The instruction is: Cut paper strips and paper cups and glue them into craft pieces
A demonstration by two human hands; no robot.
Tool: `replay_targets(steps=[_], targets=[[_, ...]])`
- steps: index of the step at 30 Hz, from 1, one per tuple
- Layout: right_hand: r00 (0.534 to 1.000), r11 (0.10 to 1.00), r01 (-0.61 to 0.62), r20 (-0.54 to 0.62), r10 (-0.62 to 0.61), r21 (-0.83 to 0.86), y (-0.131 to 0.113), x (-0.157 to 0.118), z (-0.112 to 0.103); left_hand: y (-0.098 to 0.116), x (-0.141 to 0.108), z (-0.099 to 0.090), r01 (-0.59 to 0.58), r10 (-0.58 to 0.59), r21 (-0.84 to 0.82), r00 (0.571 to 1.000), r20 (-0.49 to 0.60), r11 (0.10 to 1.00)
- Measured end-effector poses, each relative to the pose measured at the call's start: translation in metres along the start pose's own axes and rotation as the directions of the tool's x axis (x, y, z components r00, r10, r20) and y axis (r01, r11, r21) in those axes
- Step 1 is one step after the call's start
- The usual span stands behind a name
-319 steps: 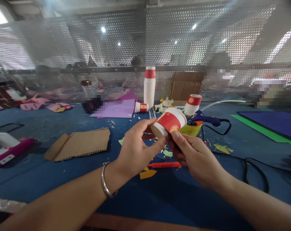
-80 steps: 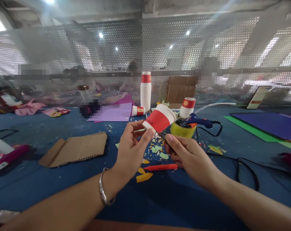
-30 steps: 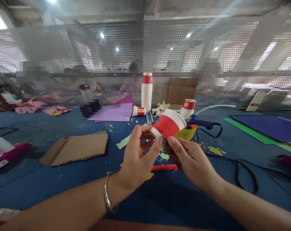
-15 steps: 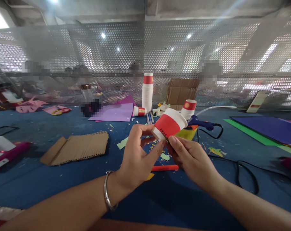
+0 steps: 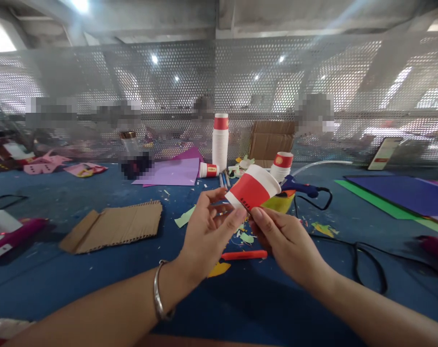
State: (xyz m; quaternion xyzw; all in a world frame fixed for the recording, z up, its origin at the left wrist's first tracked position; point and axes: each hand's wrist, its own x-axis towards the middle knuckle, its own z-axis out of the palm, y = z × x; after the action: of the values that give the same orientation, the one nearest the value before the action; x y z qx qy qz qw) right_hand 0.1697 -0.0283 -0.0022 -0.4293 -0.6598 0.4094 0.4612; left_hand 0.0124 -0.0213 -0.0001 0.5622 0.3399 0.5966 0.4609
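Observation:
A red and white paper cup [image 5: 252, 188] is held tilted above the table, its mouth toward the upper right. My left hand [image 5: 208, 231] grips it around the base, thumb in front and fingers behind. My right hand [image 5: 286, 236] pinches the cup's lower edge between thumb and fingers; those fingers are partly hidden. Below the hands lie a long red stick-like thing [image 5: 245, 255] and a yellow paper scrap [image 5: 219, 269]. Just beyond the cup is a blue glue gun [image 5: 302, 187].
Corrugated cardboard [image 5: 123, 226] lies on the left. At the back stand a tall cup stack [image 5: 220, 144] and a shorter one [image 5: 282, 164]; one cup [image 5: 209, 169] lies sideways. Purple paper [image 5: 171, 171] is behind, coloured sheets [image 5: 396, 195] and a black cable [image 5: 367, 262] on the right.
The cup has shifted slightly left, still held in both hands. More of the yellow scrap and the red stick-like thing shows below them. The view has tilted a little.

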Motion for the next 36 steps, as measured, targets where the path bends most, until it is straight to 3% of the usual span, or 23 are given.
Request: replay_targets(steps=[3,14,27,36], targets=[[1.000,1.000,0.006,0.009,-0.006,-0.011,0.002,0.000,-0.001,0.000,0.004,-0.001,0.058,-0.056,-0.061,0.998,0.042,0.996],[0.999,0.997,0.035,0.009,-0.034,-0.072,0.003,-0.004,-0.001,0.008,0.002,-0.001,-0.053,0.053,-0.001,0.996,0.068,0.999],[0.998,0.997,0.066,0.004,-0.066,-0.031,0.006,-0.003,-0.001,0.001,0.002,-0.006,-0.203,0.187,0.162,0.977,0.104,0.966],[0.998,0.998,0.057,0.005,-0.057,-0.038,0.010,-0.001,0.000,-0.004,0.000,-0.005,-0.196,0.178,0.191,0.978,0.104,0.962]])
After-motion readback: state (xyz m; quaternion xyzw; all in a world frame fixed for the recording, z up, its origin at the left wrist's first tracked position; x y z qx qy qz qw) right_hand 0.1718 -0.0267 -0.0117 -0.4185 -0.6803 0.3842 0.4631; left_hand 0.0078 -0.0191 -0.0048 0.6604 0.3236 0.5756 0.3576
